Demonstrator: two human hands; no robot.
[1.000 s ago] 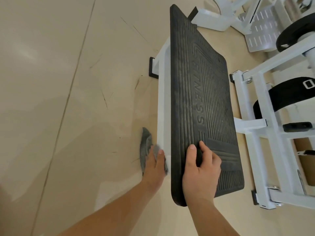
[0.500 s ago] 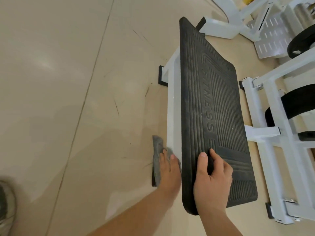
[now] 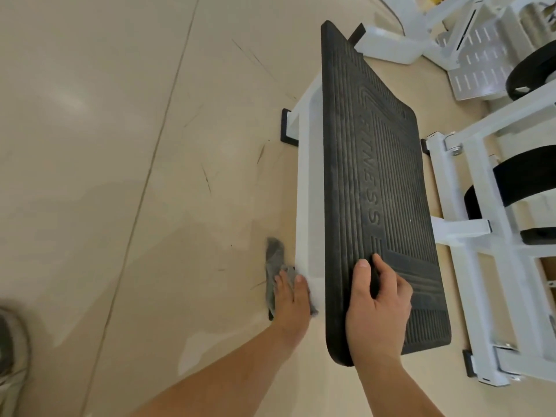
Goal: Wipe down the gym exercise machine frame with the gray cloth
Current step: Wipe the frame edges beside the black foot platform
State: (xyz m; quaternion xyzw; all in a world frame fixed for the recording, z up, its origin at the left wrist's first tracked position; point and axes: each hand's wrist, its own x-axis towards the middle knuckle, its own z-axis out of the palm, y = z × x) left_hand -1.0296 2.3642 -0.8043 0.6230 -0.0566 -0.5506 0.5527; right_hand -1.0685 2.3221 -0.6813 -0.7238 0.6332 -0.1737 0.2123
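A white frame beam (image 3: 308,182) runs along the left side of a black ribbed rubber footplate (image 3: 376,176) marked FITNESS. My left hand (image 3: 293,302) presses the gray cloth (image 3: 274,263) against the beam's lower left face, near the floor; part of the cloth sticks out above my fingers. My right hand (image 3: 376,308) rests on the footplate's near corner, thumb on top and fingers curled against the ribs.
More white frame tubes (image 3: 481,266) with black pads (image 3: 523,176) stand to the right. A perforated white plate (image 3: 478,61) lies at the top right. Beige scuffed floor (image 3: 120,176) spreads to the left, with a shoe (image 3: 12,350) at the bottom left edge.
The view has shifted a little, so the machine sits further right and lower. My left hand with the cloth stays low on the beam; my right hand keeps its place on the footplate.
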